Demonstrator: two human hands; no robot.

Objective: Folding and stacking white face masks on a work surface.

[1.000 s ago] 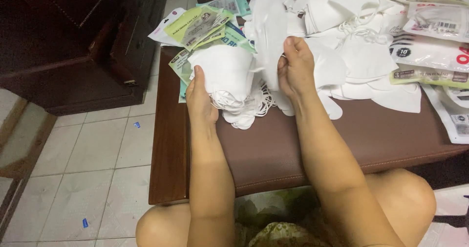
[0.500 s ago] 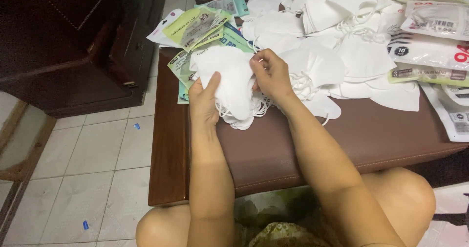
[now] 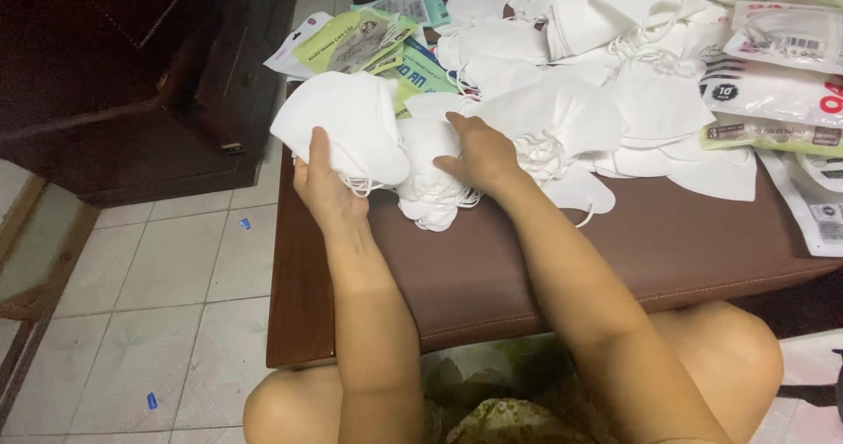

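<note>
Your left hand point(image 3: 327, 180) is closed on a white mask point(image 3: 347, 128), thumb lying along its lower left edge and fingers hidden behind it. The mask is soft, matte, non-woven fabric, folded flat into a rounded fan shape, with thin elastic loops hanging from its lower edge. It is raised and tilted above the left end of the table point(image 3: 492, 268), a low brown piece with a smooth, slightly glossy padded top and a stitched front edge.

Your right hand point(image 3: 479, 154) lies palm down with fingers curled, pressing on a small stack point(image 3: 430, 185) of the same masks, which sits on the table just right of the held mask (whether the fingers pinch a mask or only press cannot be told). Both forearms reach forward from your knees, the left nearly straight, the right angled inward.

Behind the stack, a loose heap point(image 3: 606, 49) of white masks spreads across the far half of the table. Green and teal printed packets point(image 3: 356, 44) lie at the far left corner, and clear plastic packs point(image 3: 773, 84) lie along the right side. Pale tiled floor point(image 3: 167, 277) shows to the left.
</note>
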